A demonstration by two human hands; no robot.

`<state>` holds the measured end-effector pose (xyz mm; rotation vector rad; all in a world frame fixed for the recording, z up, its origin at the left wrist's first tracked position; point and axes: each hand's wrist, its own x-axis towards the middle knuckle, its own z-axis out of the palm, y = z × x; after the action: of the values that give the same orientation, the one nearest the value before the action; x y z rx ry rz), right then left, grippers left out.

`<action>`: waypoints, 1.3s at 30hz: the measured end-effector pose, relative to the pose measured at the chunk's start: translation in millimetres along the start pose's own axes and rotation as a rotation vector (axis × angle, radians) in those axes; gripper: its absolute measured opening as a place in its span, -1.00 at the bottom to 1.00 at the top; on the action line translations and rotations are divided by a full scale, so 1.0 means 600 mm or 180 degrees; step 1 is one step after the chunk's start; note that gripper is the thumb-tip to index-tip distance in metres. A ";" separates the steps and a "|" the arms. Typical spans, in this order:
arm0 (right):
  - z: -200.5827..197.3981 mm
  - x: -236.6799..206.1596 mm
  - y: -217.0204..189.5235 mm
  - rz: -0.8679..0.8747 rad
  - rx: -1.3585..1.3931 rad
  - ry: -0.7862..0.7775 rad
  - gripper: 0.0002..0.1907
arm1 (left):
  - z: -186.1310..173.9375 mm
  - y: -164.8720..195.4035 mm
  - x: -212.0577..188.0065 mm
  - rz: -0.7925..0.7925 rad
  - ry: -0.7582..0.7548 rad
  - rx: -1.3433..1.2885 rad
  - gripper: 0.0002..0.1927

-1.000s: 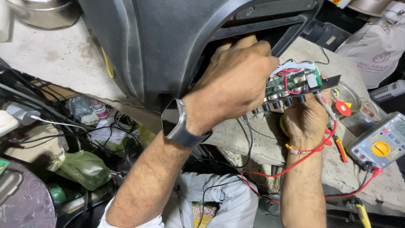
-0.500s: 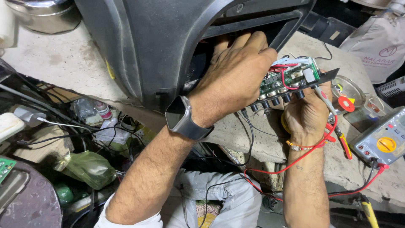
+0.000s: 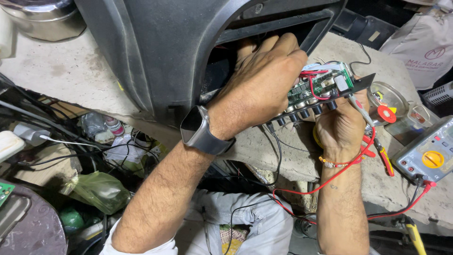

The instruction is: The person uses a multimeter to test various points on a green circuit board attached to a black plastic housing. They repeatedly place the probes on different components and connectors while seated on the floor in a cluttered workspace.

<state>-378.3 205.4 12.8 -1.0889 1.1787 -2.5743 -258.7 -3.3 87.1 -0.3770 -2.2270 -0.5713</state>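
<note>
Left hand [image 3: 262,87] curled at the housing [image 3: 155,47] opening, fingertips inside, on the circuit board [image 3: 321,89]. Right hand [image 3: 342,125] under the board, fingers gripping it, probe [image 3: 361,108] alongside.

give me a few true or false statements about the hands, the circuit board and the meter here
1. The left hand reaches into the opening of the dark plastic housing. True.
2. The right hand holds the circuit board from below. True.
3. The yellow-dial meter lies inside the housing. False: it sits on the bench at the right.
4. The watch is on the right wrist. False: it is on the left wrist.
5. A red wire runs below the right forearm. True.
</note>
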 end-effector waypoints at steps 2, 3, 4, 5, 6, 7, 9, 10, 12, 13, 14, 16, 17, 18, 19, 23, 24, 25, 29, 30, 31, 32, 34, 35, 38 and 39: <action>0.006 0.001 0.000 0.0040 0.0029 0.0128 -0.69 | 0.003 0.005 0.010 -0.0097 0.0004 0.0069 -0.80; 0.010 0.001 0.000 0.0065 0.0046 0.0196 -0.67 | 0.004 0.007 0.014 -0.0150 0.0001 0.0103 -0.84; 0.014 0.002 0.000 0.0117 0.0063 0.0198 -0.66 | 0.004 0.008 0.019 -0.0208 -0.0031 0.0092 -0.86; 0.017 0.002 0.000 0.0165 0.0075 0.0208 -0.65 | 0.004 0.008 0.024 -0.0262 -0.0066 0.0074 -0.88; 0.021 0.003 0.001 0.0207 0.0083 0.0221 -0.64 | 0.003 0.008 0.029 -0.0307 -0.0101 0.0049 -0.90; 0.024 0.003 0.002 0.0177 0.0083 0.0242 -0.66 | 0.001 0.006 0.033 -0.0334 -0.0099 0.0012 -0.91; 0.028 0.005 0.003 0.0115 0.0089 0.0293 -0.70 | -0.004 0.003 0.040 -0.0385 -0.0103 -0.0063 -0.91; 0.028 0.006 0.003 0.0154 0.0104 0.0327 -0.69 | -0.006 0.003 0.042 -0.0470 -0.0142 -0.0011 -0.93; 0.026 0.007 0.004 0.0226 0.0143 0.0384 -0.68 | -0.009 0.005 0.048 -0.0635 -0.0214 0.0106 -0.94; 0.025 0.008 0.005 0.0188 0.0169 0.0346 -0.69 | -0.011 0.006 0.050 -0.0698 -0.0271 0.0065 -0.94; 0.022 0.008 0.005 0.0146 0.0194 0.0310 -0.70 | -0.012 0.008 0.052 -0.0757 -0.0329 0.0024 -0.93; 0.017 0.008 0.005 0.0103 0.0225 0.0245 -0.70 | -0.012 0.011 0.056 -0.0956 -0.0575 -0.0048 -0.91; 0.014 0.008 0.005 0.0107 0.0231 0.0214 -0.68 | -0.010 0.013 0.057 -0.1100 -0.0762 -0.0076 -0.90; 0.012 0.007 0.005 0.0113 0.0237 0.0186 -0.67 | -0.009 0.013 0.058 -0.1246 -0.0955 -0.0103 -0.89; 0.010 0.007 0.005 0.0126 0.0259 0.0189 -0.65 | -0.007 0.013 0.057 -0.1047 -0.0757 -0.0069 -0.90; 0.004 0.004 0.004 0.0111 0.0308 0.0142 -0.61 | 0.002 0.008 0.049 -0.0531 -0.0217 -0.0090 -0.90; 0.003 0.003 0.004 0.0091 0.0300 0.0124 -0.61 | 0.004 0.006 0.047 -0.0472 -0.0146 -0.0145 -0.89; 0.002 0.003 0.003 0.0091 0.0289 0.0096 -0.61 | 0.005 0.005 0.046 -0.0499 -0.0197 -0.0144 -0.88; -0.001 0.002 0.001 0.0158 0.0291 0.0141 -0.63 | 0.003 0.003 0.042 -0.0469 -0.0318 -0.0234 -0.84; 0.000 0.001 0.000 0.0191 0.0314 0.0180 -0.63 | 0.001 0.003 0.041 -0.0426 -0.0322 -0.0267 -0.85; 0.000 0.001 0.000 0.0188 0.0346 0.0188 -0.64 | 0.001 0.004 0.042 -0.0427 -0.0317 -0.0238 -0.84; 0.001 0.001 -0.001 0.0188 0.0376 0.0193 -0.64 | 0.001 0.005 0.043 -0.0432 -0.0309 -0.0209 -0.83; 0.003 0.001 -0.002 0.0202 0.0399 0.0216 -0.64 | 0.000 0.007 0.044 -0.0441 -0.0309 -0.0157 -0.83; 0.004 0.000 -0.003 0.0216 0.0381 0.0242 -0.64 | 0.001 0.009 0.044 -0.0442 -0.0322 -0.0146 -0.83; 0.006 -0.002 -0.004 0.0196 0.0437 0.0227 -0.72 | 0.002 0.013 0.044 -0.0492 -0.0353 -0.0147 -0.84; 0.006 -0.002 -0.005 0.0174 0.0477 0.0206 -0.75 | 0.001 0.014 0.043 -0.0511 -0.0363 -0.0153 -0.85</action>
<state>-374.9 205.6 15.7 -0.9361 0.9944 -2.6248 -272.4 6.4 108.7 -0.2622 -2.3713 -0.7049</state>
